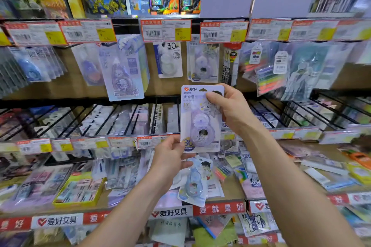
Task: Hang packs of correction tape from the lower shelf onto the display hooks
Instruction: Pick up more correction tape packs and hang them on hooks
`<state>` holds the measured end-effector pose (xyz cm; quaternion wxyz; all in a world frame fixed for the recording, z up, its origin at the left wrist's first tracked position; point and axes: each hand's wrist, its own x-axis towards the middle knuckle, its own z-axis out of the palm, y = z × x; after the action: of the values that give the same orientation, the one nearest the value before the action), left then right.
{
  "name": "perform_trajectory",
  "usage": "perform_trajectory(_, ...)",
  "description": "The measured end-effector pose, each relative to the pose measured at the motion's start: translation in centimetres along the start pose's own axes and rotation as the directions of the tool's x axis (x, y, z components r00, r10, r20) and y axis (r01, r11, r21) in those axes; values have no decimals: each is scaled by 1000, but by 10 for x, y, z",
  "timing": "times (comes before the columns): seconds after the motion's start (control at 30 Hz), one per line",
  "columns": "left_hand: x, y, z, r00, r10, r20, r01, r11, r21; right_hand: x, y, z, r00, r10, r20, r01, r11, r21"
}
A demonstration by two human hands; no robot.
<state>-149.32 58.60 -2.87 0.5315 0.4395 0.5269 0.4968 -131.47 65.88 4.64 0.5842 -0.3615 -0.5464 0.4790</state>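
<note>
I am looking at a wide brown hanging board [80, 90] full of clear packs, with orange-and-white paper price tags [165, 30] along the top where the hooks must be. Under it, the wooden lower shelf with a red-and-white front strip [219, 207] is piled with loose packs. I think the stock comes from there. Between the two, both hands hold up one flat purple-and-white card pack of correction tape [198, 122], upright and facing me, just under a hanging purple pack that looks the same [203, 64]. I think that is its hook. The right hand [230, 108] pinches the top right corner, thumb in front and fingers behind. The left hand [170, 154] pinches the bottom left corner, which keeps the card from swinging. The small dark hang hole [202, 90] sits at the top middle, just beside the right thumb and not covered, so it is free for a hook.
</note>
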Motion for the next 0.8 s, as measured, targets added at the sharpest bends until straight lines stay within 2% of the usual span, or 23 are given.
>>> perform_trajectory(0.2,-3,3,-2,997,70,-38,-67,996,65,24,-29,-3,981,-156,-120,159,987,23)
perform_trajectory(0.37,1,-8,-13,973,225,-55,-194,922,334,46,-54,4,956,-242,-164,256,964,69)
perform_trajectory(0.57,4,-14,-26,962,273,18,-231,772,592,62,-63,13,949,-256,-183,278,955,107)
perform_trajectory(0.8,5,-20,-28,961,271,47,-230,701,675,64,-61,6,948,-259,-187,287,948,141)
